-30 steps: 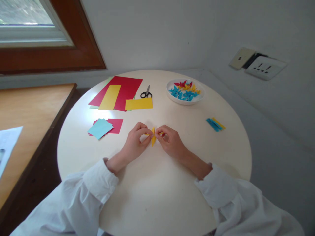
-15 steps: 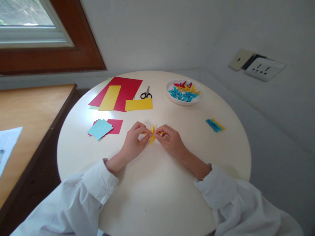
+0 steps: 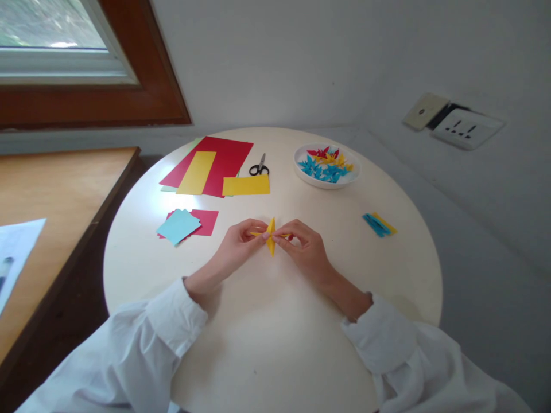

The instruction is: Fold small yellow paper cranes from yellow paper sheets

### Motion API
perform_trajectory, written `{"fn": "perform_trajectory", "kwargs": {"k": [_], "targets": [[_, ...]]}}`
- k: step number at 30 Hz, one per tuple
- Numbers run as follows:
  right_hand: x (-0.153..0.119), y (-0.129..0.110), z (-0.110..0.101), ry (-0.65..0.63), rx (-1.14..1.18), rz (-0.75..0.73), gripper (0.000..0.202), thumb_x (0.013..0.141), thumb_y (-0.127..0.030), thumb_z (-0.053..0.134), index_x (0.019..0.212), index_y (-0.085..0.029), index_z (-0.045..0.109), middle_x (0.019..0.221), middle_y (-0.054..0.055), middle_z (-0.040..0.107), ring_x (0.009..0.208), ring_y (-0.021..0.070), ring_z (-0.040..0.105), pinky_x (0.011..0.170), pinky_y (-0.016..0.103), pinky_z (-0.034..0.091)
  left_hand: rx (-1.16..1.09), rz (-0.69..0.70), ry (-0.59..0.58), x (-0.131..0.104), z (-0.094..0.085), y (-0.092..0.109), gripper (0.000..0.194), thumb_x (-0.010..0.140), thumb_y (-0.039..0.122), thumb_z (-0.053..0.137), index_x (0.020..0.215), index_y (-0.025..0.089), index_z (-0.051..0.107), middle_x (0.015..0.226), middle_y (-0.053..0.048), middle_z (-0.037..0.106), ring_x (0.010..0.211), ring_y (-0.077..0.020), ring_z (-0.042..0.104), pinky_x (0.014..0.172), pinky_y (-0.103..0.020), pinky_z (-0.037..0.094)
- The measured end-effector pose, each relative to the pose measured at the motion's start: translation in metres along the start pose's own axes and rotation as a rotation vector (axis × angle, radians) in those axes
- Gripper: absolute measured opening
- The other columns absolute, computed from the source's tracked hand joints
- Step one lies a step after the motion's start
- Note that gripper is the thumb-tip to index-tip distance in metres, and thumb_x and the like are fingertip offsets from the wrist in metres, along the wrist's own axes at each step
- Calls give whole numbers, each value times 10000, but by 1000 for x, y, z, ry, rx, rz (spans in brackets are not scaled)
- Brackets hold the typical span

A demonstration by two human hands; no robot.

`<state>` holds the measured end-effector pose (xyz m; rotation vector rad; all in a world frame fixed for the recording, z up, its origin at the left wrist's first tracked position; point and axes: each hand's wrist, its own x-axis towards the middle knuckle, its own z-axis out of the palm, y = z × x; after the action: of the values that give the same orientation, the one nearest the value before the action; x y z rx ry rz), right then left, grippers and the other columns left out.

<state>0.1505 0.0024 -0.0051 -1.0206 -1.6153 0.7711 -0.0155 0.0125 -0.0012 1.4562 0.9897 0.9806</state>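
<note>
A small folded yellow paper piece [image 3: 271, 236] is pinched between both my hands just above the round white table [image 3: 267, 338]. My left hand [image 3: 236, 248] grips its left tip with thumb and forefinger. My right hand [image 3: 305, 248] grips its right tip the same way. Two pointed flaps of the piece stick up and down between my fingertips. Both forearms, in white sleeves, rest on the table.
Red and yellow paper sheets [image 3: 215, 166] lie at the back left, with black scissors [image 3: 259, 167] beside them. A light blue square on a red one [image 3: 178, 225] lies left of my hands. A white dish of folded pieces [image 3: 326, 164] stands at the back. Blue and yellow strips [image 3: 379, 224] lie to the right.
My fingers have shifted slightly on the yellow piece, pulling its tips a little apart. The camera view has tilted a little; nothing else on the table has moved.
</note>
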Motion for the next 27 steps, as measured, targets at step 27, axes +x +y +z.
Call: {"fn": "perform_trajectory", "kwargs": {"k": [27], "targets": [[4,8,2,69,274,343,255,638,-338,706,827,-196,608,835,19,654,767,146,644,692,289,560,-126,-44,114,0,-1,3,211,694,262,704,854,153,620,870,-44,663,824,-166,638,781,-314,499]]}}
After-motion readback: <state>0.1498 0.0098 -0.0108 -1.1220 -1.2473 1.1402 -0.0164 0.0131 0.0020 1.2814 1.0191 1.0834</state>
